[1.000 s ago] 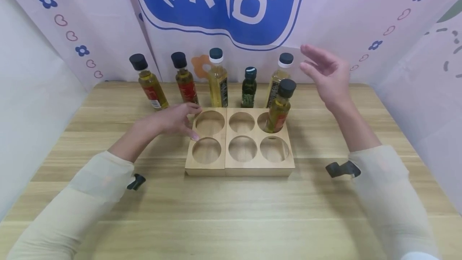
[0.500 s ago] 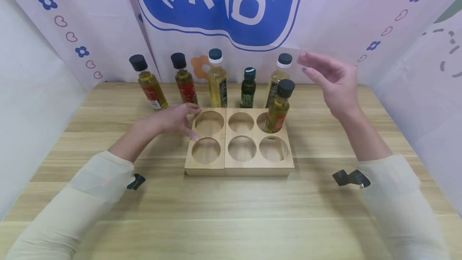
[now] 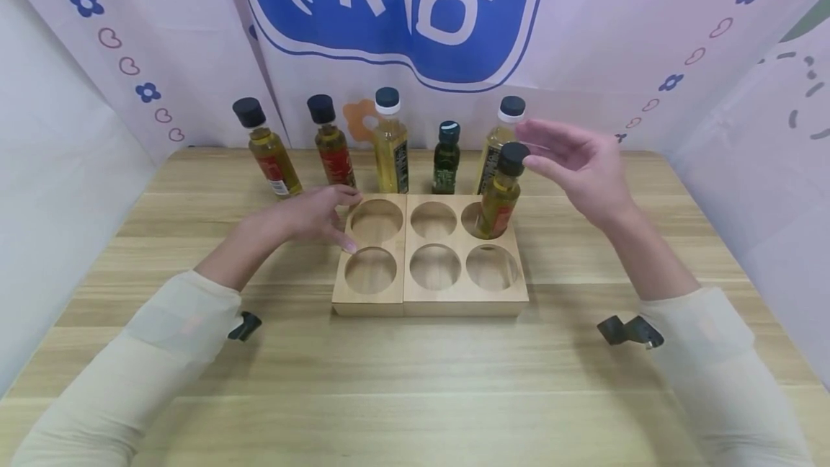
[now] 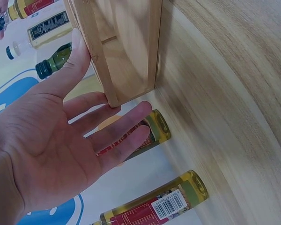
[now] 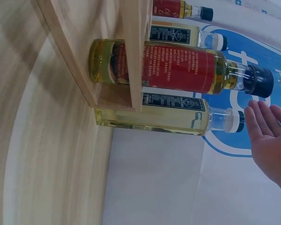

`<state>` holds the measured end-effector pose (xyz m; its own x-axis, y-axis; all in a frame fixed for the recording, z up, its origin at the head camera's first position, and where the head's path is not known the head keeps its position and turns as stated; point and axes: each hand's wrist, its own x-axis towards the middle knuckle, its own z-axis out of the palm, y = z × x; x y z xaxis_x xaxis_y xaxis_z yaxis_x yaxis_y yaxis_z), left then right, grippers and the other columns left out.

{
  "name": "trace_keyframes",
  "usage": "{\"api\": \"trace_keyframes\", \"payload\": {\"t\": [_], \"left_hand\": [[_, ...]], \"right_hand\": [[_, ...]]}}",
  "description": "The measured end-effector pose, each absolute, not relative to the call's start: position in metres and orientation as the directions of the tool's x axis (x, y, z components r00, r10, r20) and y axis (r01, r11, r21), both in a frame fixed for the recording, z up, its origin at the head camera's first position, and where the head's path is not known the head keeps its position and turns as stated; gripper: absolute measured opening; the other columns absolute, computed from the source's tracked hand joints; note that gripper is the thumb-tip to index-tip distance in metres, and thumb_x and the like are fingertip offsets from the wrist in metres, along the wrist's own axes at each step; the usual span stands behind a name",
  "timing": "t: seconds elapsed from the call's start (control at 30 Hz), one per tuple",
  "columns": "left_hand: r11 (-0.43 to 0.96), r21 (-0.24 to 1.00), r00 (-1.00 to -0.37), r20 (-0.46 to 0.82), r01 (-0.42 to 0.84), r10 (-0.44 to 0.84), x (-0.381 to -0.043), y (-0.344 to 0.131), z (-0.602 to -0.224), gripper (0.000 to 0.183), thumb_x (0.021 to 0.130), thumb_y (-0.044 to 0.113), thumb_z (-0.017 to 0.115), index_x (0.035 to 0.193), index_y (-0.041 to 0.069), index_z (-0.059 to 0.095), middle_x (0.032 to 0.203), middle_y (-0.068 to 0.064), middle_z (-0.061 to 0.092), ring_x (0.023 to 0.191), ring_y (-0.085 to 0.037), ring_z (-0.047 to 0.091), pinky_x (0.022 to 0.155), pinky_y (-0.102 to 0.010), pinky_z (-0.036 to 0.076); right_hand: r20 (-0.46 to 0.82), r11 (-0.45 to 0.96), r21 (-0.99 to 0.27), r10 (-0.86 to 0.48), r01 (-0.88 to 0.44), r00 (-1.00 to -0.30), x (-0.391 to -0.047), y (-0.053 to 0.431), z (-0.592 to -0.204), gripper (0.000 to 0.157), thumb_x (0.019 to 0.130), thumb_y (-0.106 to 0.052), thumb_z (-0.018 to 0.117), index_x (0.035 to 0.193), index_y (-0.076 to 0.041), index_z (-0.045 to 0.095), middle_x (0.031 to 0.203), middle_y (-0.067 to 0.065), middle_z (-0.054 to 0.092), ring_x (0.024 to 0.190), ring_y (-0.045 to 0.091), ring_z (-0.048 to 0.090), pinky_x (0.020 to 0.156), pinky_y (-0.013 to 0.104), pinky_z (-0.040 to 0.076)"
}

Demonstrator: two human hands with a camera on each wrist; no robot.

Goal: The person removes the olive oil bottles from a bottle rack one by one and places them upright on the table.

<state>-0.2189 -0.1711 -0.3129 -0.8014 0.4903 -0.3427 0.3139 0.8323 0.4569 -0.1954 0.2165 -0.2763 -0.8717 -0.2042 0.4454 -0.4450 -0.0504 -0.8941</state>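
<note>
A wooden bottle rack (image 3: pixel 404 265) with round holes sits mid-table; a seam runs across its top. One olive oil bottle (image 3: pixel 501 200), red-labelled and black-capped, stands in its back right hole, as the right wrist view also shows (image 5: pixel 178 68). My right hand (image 3: pixel 580 171) is beside that bottle's cap, thumb and fingers apart, thumb tip close to the cap; contact is unclear. With thumb and fingertips, my left hand (image 3: pixel 311 215) touches the rack's left end. In the left wrist view, the left hand's (image 4: pixel 51 136) fingers are fairly straight, some of them at the rack's corner (image 4: pixel 113 96).
Behind the rack stand two red-labelled oil bottles (image 3: pixel 275 164) (image 3: pixel 335 157), a tall pale oil bottle (image 3: pixel 391 150), a small dark green bottle (image 3: pixel 446 161) and another pale bottle (image 3: pixel 491 157), partly hidden. A printed cloth (image 3: pixel 583 34) hangs behind the table (image 3: pixel 415 388).
My right hand first drifts right, away from the bottles, then comes down and left to the cap of the bottle in the rack. The left hand and rack stay in place.
</note>
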Motion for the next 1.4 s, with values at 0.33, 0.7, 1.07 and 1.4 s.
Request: {"api": "trace_keyframes", "payload": {"t": [0.33,0.7,1.07,1.4], "left_hand": [[0.837,0.446,-0.803,-0.343,0.318,0.487,-0.218,-0.170,-0.312,0.098,0.083,0.032,0.087,0.157,-0.005,0.035,0.167,-0.025,0.025,0.123,-0.043,0.062,0.104,-0.051,0.054],[0.838,0.432,-0.801,-0.338,0.333,0.493,-0.220,-0.171,-0.314,0.099,0.082,0.033,0.088,0.157,-0.004,0.035,0.167,-0.024,0.026,0.120,-0.040,0.064,0.101,-0.049,0.056],[0.832,0.439,-0.803,-0.327,0.338,0.499,-0.221,-0.174,-0.315,0.099,0.082,0.034,0.088,0.157,-0.004,0.036,0.167,-0.025,0.027,0.118,-0.040,0.065,0.100,-0.050,0.056],[0.807,0.470,-0.802,-0.288,0.357,0.523,-0.222,-0.178,-0.321,0.098,0.082,0.035,0.089,0.156,-0.004,0.038,0.165,-0.023,0.032,0.123,-0.043,0.063,0.103,-0.052,0.055]], "right_hand": [[0.411,-0.030,-0.908,-0.252,-0.417,-0.876,-0.199,0.208,-0.289,0.043,0.087,0.021,0.068,0.128,0.011,0.066,0.118,0.004,0.077,0.108,0.014,0.073,0.096,0.025,0.058],[0.423,-0.066,-0.905,-0.244,-0.420,-0.873,-0.204,0.205,-0.296,0.045,0.086,0.024,0.067,0.121,-0.003,0.074,0.116,0.014,0.076,0.104,0.015,0.075,0.093,0.028,0.059],[0.420,-0.073,-0.907,-0.223,-0.415,-0.879,-0.204,0.202,-0.295,0.038,0.086,0.024,0.067,0.123,0.022,0.060,0.108,0.005,0.079,0.101,0.015,0.076,0.092,0.027,0.059],[0.413,-0.092,-0.911,-0.215,-0.402,-0.885,-0.203,0.202,-0.295,0.037,0.086,0.025,0.067,0.122,0.018,0.064,0.107,0.005,0.079,0.100,0.016,0.077,0.092,0.027,0.059]]}}
